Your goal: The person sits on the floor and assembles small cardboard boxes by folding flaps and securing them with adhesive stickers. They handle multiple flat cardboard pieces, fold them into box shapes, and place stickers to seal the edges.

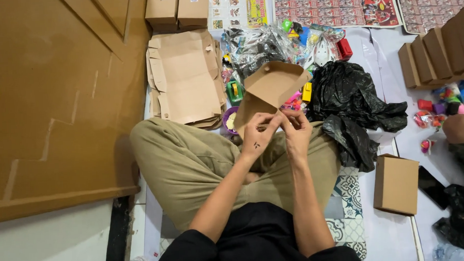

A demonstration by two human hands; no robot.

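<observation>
Hands folding a flat brown carton blank into a box, seated cross-legged on the floor.

Both hands meet at the near edge of the half-folded carton blank (272,87), held over the lap: the left hand (258,132) pinches the edge with fingers together on the card, and the right hand (296,130) nips a small flap beside it, fingertips closed on it. The step in hand looks like tucking a side flap; the next move would likely call for creasing that flap square and pressing it into its slot without tearing the card. A stack of flat blanks (185,77) lies far left, a finished brown box (396,185) sits near right, and a black plastic bag (353,107) lies just right of the hands.
</observation>
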